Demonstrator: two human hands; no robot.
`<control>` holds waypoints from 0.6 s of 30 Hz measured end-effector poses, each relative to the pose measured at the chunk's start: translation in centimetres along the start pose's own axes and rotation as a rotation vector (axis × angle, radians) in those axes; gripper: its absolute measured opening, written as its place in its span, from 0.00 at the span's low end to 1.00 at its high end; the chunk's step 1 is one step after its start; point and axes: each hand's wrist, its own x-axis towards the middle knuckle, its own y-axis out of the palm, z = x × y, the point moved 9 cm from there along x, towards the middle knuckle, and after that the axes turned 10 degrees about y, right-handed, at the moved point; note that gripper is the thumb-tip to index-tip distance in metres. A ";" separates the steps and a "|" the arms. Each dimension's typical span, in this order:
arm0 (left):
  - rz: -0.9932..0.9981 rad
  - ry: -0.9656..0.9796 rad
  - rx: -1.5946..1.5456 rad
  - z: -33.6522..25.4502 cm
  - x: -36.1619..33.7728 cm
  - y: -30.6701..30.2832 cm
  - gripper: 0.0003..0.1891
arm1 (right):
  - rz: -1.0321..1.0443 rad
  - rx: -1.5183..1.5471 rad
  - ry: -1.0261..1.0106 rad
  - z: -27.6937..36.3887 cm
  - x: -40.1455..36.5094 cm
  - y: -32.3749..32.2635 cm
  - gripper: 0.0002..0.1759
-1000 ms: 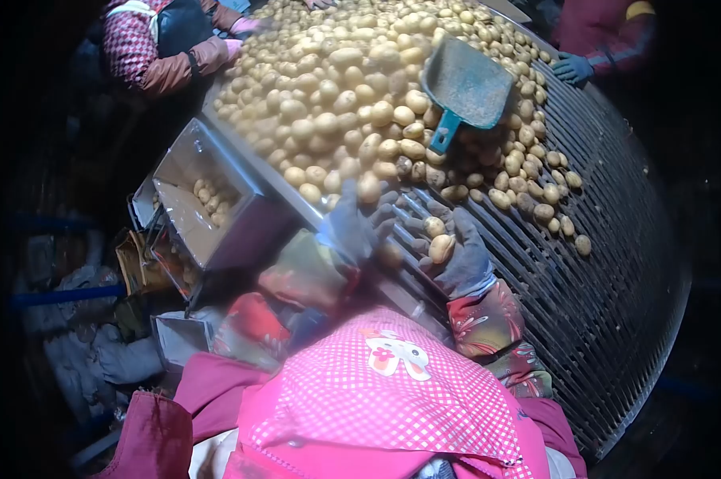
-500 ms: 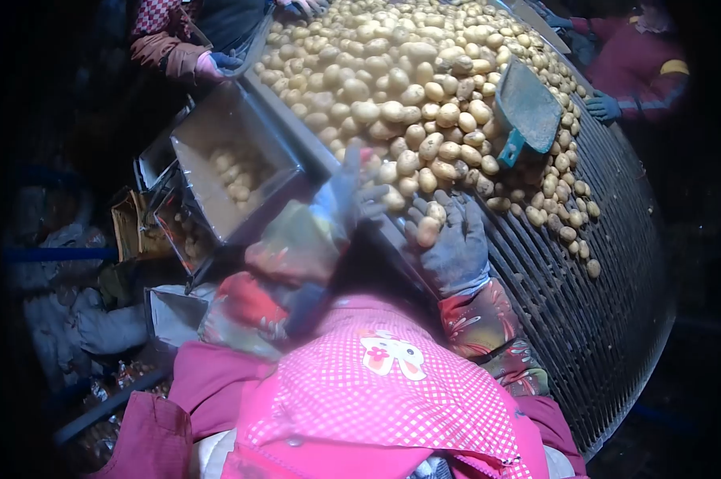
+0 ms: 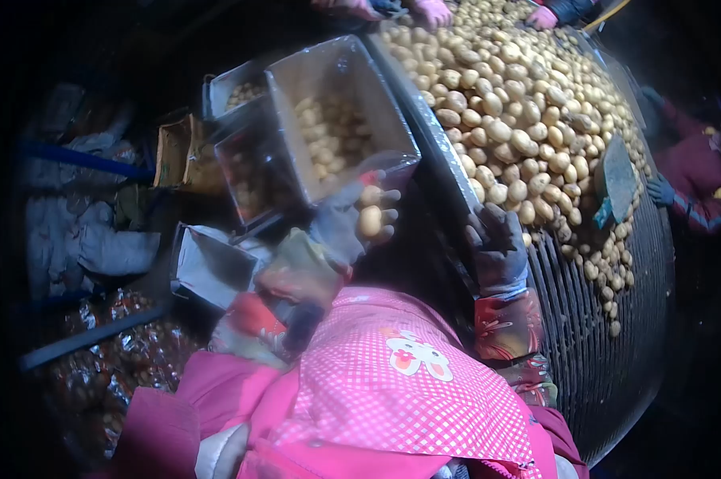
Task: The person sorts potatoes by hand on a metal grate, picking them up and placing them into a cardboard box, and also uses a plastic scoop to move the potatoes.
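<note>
Two potatoes (image 3: 370, 221) lie in the palm of my gloved left hand (image 3: 340, 223), whose fingers curl around them. That hand is beside the near corner of a large plastic-lined box (image 3: 414, 153) with potatoes in its bottom. At the edge of the slatted table is my gloved right hand (image 3: 500, 251), fingers apart and slightly bent, with no potato visible in it. Just beyond its fingertips begins a big heap of potatoes (image 3: 524, 144). A greenish scoop (image 3: 616, 180) rests on the heap's right side.
Smaller boxes stand left of the large one, including a lined box with potatoes (image 3: 252, 180) and a white box (image 3: 209, 267). Bagged goods (image 3: 113, 359) lie at lower left. Co-workers' gloved hands (image 3: 432, 12) are at the far edge; another person (image 3: 699, 172) stands at right.
My view has turned left, so the boxes appear further right. The potatoes seen at my right hand are gone from it; my left hand has moved from the heap's edge toward the large box, holding potatoes.
</note>
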 end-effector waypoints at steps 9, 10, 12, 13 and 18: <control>-0.025 0.025 0.144 -0.8 0.8 -0.4 0.34 | -0.342 -0.906 -0.590 4.4 -1.1 -1.4 0.11; 0.009 0.022 0.185 -0.1 0.9 0.3 0.35 | -0.261 -0.818 -0.505 4.7 -1.7 -0.1 0.14; 0.082 0.017 0.268 1.4 1.1 1.8 0.37 | -0.130 -0.637 -0.326 5.1 -3.0 2.4 0.20; 0.131 -0.050 0.288 2.6 1.0 2.7 0.38 | -0.058 -0.476 -0.275 5.7 -3.7 4.5 0.24; 0.374 -0.098 0.475 6.9 0.3 6.9 0.42 | 0.201 -0.475 -0.021 4.5 -4.4 9.0 0.29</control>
